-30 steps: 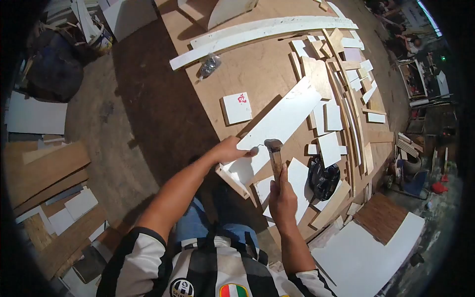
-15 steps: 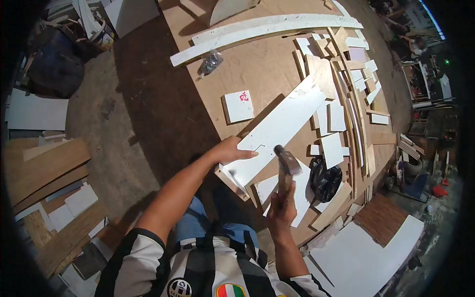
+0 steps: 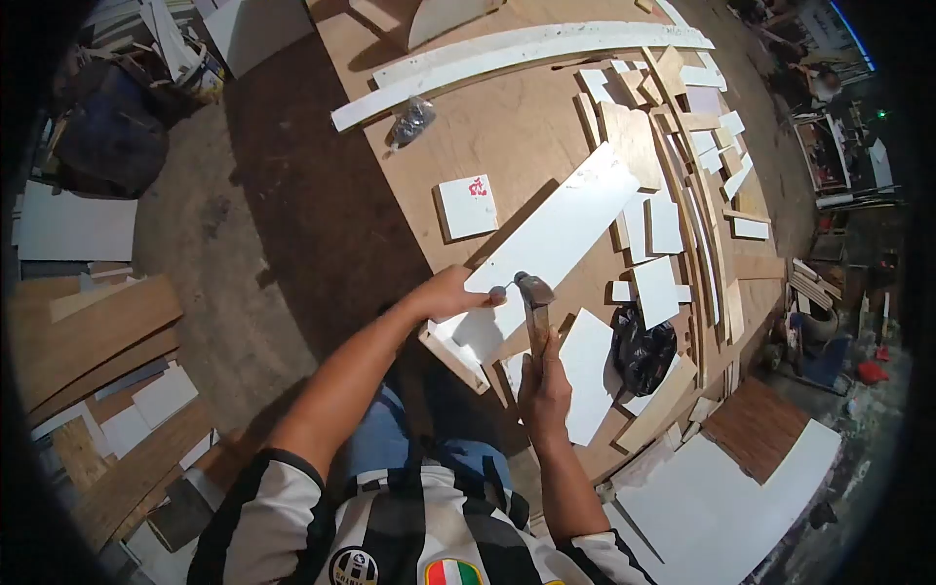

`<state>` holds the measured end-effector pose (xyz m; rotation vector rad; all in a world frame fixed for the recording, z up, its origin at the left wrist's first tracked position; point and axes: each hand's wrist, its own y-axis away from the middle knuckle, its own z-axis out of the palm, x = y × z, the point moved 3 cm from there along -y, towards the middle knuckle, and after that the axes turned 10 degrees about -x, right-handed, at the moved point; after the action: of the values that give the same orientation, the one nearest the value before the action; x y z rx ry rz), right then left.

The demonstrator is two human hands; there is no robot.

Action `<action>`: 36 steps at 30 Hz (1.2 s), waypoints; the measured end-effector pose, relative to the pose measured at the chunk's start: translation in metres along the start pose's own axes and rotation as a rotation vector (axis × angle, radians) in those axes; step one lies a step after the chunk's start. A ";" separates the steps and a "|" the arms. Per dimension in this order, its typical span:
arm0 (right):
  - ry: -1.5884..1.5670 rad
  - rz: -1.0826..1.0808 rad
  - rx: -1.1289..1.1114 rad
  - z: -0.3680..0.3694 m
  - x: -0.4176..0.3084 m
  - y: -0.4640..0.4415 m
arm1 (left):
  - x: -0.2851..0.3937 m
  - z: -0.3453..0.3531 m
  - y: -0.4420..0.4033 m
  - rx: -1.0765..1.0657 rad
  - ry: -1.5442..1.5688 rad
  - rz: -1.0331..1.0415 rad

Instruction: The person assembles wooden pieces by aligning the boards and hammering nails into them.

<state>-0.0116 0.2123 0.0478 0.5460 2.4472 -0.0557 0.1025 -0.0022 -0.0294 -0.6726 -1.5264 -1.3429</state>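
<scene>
A long white board (image 3: 561, 229) lies at a slant across the workbench, its near end by a wooden edge strip. My left hand (image 3: 447, 294) grips the board's left edge, the thumb on the top face and the other fingers hidden. Beside the thumb tip is a thin dark line, like a nail or its shadow; it is too small to be sure. My right hand (image 3: 546, 390) is closed round the handle of a hammer (image 3: 535, 304). Its head is at the board's face, just right of my left thumb; whether it touches cannot be made out.
A white square block (image 3: 468, 207) and a clear bag of dark bits (image 3: 411, 125) lie on the workbench (image 3: 507, 127). A black plastic bag (image 3: 643, 356) and several white and wooden offcuts are to the right. Wood sheets (image 3: 107, 341) lie at left.
The hammer in my right hand has swung left and up, and its head is now closer to my left thumb. My left hand stays on the board.
</scene>
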 end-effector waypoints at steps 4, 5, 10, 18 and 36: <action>-0.116 -0.021 0.097 -0.023 -0.012 -0.002 | -0.005 -0.004 -0.003 0.005 -0.041 -0.107; -0.136 0.036 0.063 -0.026 -0.014 0.000 | -0.005 -0.002 -0.002 0.003 0.019 -0.055; -0.098 0.010 0.051 0.009 -0.001 0.000 | -0.003 -0.001 -0.003 -0.001 -0.030 -0.075; -0.092 -0.071 0.169 0.012 0.013 0.022 | -0.008 -0.003 -0.003 -0.037 0.010 -0.100; -0.199 -0.024 0.139 -0.031 -0.017 0.012 | -0.007 -0.002 -0.005 0.017 -0.054 -0.028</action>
<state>-0.0120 0.2219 0.0840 0.5439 2.2665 -0.2791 0.1017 -0.0043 -0.0375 -0.6839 -1.5943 -1.3410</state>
